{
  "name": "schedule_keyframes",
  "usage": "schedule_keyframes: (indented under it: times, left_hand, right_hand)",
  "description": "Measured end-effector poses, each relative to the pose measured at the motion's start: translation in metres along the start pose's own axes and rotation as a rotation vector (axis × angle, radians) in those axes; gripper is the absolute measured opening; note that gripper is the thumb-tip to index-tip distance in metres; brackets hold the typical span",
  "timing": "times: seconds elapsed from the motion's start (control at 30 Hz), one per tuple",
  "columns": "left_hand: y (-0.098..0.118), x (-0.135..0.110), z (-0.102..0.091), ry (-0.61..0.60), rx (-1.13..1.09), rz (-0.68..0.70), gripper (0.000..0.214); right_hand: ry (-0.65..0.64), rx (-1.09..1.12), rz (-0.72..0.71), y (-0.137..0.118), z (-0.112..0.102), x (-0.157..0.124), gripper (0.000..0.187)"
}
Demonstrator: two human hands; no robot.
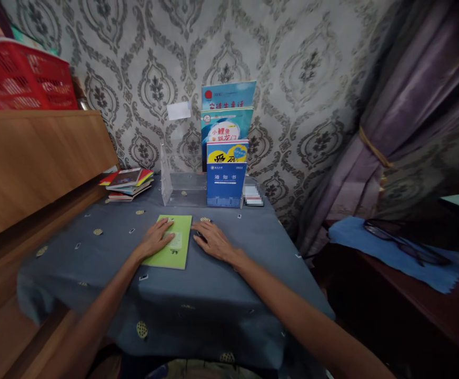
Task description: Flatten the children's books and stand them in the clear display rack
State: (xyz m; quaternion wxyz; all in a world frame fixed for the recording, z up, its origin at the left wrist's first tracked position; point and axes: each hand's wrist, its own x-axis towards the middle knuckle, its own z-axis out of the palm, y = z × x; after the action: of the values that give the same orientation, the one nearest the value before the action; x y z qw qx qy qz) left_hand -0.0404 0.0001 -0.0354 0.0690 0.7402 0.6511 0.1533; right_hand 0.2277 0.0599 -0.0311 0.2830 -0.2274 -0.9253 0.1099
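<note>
A thin green booklet (176,237) lies flat on the grey-blue tablecloth (213,300) in front of me. My left hand (156,239) rests on its left half, fingers stretched out flat. My right hand (212,241) lies flat on the cloth just right of the booklet, fingers apart, its fingertips near the booklet's right edge. Neither hand holds anything. Behind them stands a clear tiered display rack (182,181) with several blue and yellow booklets (226,173) upright in its right side.
A stack of books (129,184) lies at the table's back left beside a wooden cabinet (32,163) topped by a red basket (20,79). A purple curtain (411,131) hangs at the right above a dark ledge with a blue cloth (395,255).
</note>
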Motion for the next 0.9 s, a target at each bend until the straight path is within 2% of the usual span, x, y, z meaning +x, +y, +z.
schedule_keyframes:
  times: [0.2,0.33,0.43,0.6,0.9]
  left_hand:
    - [0.047,-0.010,0.018,-0.002,-0.042,0.095,0.063]
    - [0.070,-0.015,0.027,0.004,-0.064,0.088,0.066]
    - [0.073,-0.016,0.025,-0.022,-0.069,0.083,0.067]
    - [0.069,-0.017,0.022,-0.040,-0.057,0.099,0.065]
    - [0.066,-0.009,0.019,-0.051,0.030,0.075,0.074]
  right_hand:
    - [-0.065,0.009,-0.009,-0.003,0.000,0.000,0.033]
    - [-0.094,-0.006,0.017,-0.001,-0.002,0.001,0.030]
    - [-0.100,-0.054,0.071,0.002,-0.006,0.001,0.030]
    - [-0.134,-0.170,0.239,0.006,-0.017,0.000,0.023]
    - [-0.155,-0.245,0.298,0.000,-0.031,-0.002,0.023]
